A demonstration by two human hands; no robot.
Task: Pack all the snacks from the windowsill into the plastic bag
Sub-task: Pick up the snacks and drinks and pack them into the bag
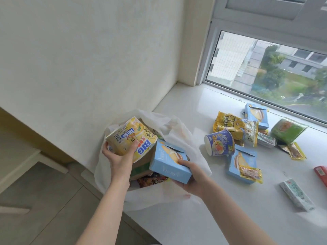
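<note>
A white plastic bag (177, 128) stands open at the left end of the windowsill (221, 209), with packets and a box showing inside. My left hand (120, 158) grips a large yellow noodle cup (131, 137) over the bag's mouth. My right hand (191, 175) holds a light blue snack box (168, 165) tilted at the bag's right edge. On the sill lie a blue noodle cup (220, 143), a yellow snack bag (235, 129), two more light blue boxes (242, 165) (256, 115), a green cup (288, 129) and small sachets (294, 151).
A white wrapped pack (297, 195) and a red packet (322, 174) lie at the right of the sill. The window (265, 68) runs along the back. A white wall stands to the left, with grey floor tiles (53, 200) below the sill's edge.
</note>
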